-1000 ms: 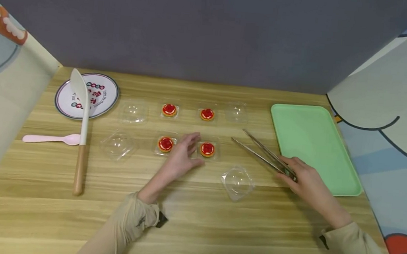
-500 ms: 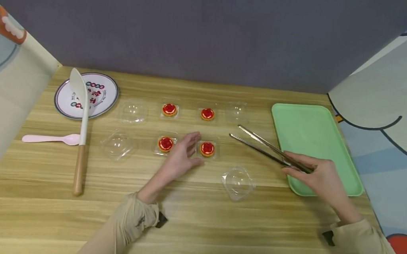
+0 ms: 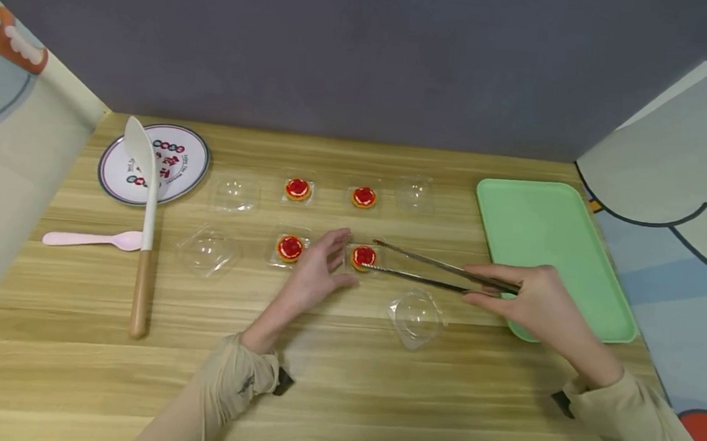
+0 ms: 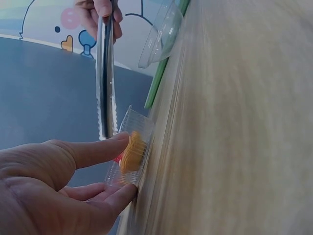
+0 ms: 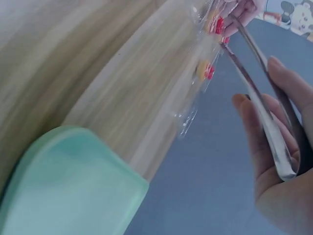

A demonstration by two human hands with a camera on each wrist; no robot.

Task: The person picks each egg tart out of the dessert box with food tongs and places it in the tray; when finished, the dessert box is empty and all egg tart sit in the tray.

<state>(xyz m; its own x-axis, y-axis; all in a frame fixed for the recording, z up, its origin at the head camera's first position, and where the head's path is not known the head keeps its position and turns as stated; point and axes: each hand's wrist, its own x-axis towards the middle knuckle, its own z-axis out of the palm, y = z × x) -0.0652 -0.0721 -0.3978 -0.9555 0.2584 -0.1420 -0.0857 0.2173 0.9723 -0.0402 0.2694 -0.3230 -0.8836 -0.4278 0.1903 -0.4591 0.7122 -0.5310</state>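
My right hand (image 3: 534, 297) grips metal tongs (image 3: 431, 261), whose spread arms reach left. One serrated tip lies over the red-topped tart (image 3: 362, 256) at front right; the other is beyond it. Whether the tips touch the tart I cannot tell. That tart sits in an open clear plastic box (image 4: 139, 117). My left hand (image 3: 312, 272) holds the box's left side between thumb and fingers. Close left of this hand is another boxed tart (image 3: 290, 248). Two more boxed tarts, back left (image 3: 298, 189) and back right (image 3: 364, 197), lie behind.
A green tray (image 3: 551, 243) lies at the right. Clear domed lids (image 3: 416, 318) lie about the boxes. To the left are a white plate (image 3: 189, 166), a wooden-handled ladle-like utensil (image 3: 142, 287) across it, and a pink spoon (image 3: 90, 238). A dark wall (image 3: 354, 54) bounds the back.
My right hand drew back right, then the tongs swung left until their tips came over and beside the front right tart. The left hand has stayed at the box.
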